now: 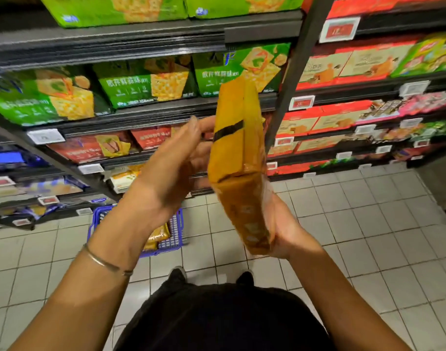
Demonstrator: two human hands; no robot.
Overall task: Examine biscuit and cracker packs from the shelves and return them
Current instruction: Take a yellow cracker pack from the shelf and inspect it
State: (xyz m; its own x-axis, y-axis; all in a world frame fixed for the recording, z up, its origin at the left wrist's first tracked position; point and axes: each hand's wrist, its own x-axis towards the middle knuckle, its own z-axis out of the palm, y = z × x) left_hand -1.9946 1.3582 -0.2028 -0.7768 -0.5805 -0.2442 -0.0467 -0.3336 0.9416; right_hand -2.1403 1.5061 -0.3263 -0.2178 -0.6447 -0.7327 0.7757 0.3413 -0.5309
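A long orange-yellow biscuit pack [238, 158] with a dark band near its top stands nearly upright in front of me, its narrow side turned toward me. My right hand [286, 229] grips its lower end from the right. My left hand [176, 160] is raised on the pack's left side with its fingers straight, the fingertips touching the pack's upper part. Behind the pack run the shelves [146, 115], stocked with green cracker packs [143, 83] and red packs [326, 67]. The picture is blurred by motion.
A blue shopping basket [175, 239] holding a few yellow packs stands on the tiled floor [356, 224] under my left arm. A dark metal upright [293, 72] divides the shelf bays just behind the pack. White price tags line the shelf edges. My feet show below.
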